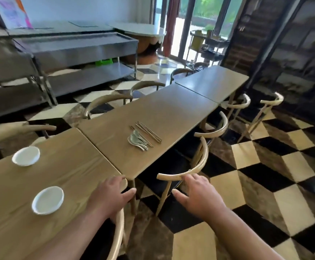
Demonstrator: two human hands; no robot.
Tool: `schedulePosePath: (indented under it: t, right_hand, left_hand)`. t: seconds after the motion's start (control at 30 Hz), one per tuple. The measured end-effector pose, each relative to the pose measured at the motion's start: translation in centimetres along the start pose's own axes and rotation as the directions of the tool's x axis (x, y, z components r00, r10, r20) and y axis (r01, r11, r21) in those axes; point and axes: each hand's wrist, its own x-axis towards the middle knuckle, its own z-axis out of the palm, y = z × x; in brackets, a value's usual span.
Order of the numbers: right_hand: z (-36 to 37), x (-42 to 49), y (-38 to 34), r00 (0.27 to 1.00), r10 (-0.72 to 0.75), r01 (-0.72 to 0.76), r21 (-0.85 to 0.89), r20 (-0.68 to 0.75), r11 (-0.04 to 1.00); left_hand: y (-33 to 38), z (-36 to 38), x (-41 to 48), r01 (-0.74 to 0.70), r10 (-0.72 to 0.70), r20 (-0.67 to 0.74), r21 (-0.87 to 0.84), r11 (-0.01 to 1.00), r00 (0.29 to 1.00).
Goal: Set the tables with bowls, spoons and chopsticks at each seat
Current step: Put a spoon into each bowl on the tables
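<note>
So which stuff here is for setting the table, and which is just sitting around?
For the job:
- two white bowls
- pile of spoons
- bundle of chopsticks
- wooden tables

Just there:
- metal counter
- round table
- cart by the window

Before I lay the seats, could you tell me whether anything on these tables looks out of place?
Nothing is spilled or broken. The spoons and chopsticks lie heaped together mid-table on the middle table, not at seats. Two bowls sit on the near table without cutlery.
</note>
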Motion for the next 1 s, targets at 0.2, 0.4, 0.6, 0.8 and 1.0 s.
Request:
schedulePosePath:
  t: [0.2, 0.4, 0.6, 0.8, 1.0]
  right_hand:
    - [-2.8, 10.4, -1.2, 0.998, -0.039, 0.04, -0.017, 0.041, 0.999]
    - [-2.6, 19.7, -2.7, 0.986, -0.099, 0.107, -0.054, 0.133, 0.993]
    - [-1.2, 30.5, -3.5, 0.949, -0.238, 0.256, -0.063, 0.208, 0.965]
    - [2.9, 43.0, -2.6, 0.877, -0.319, 0.349, -0.019, 0.361, 0.937]
    - [9.3, 51.5, -1.9, 0.861, -0.294, 0.311, 0.029, 0.415, 0.95]
  left_hand:
    - [0.7, -2.2, 9.0, 0.032, -0.032, -0.002, -0.022, 0.999, 0.999]
    - [1.5, -3.1, 16.1, 0.086, -0.085, 0.022, -0.029, 0.996, 0.996]
    - [3.6, -2.6, 23.5, 0.182, -0.181, 0.029, -0.015, 0.983, 0.983]
    - [4.9, 0.4, 31.8, 0.356, -0.352, 0.1, -0.027, 0.934, 0.931]
    - [4.6, 5.6, 39.0, 0.544, -0.507, 0.217, -0.179, 0.82, 0.834]
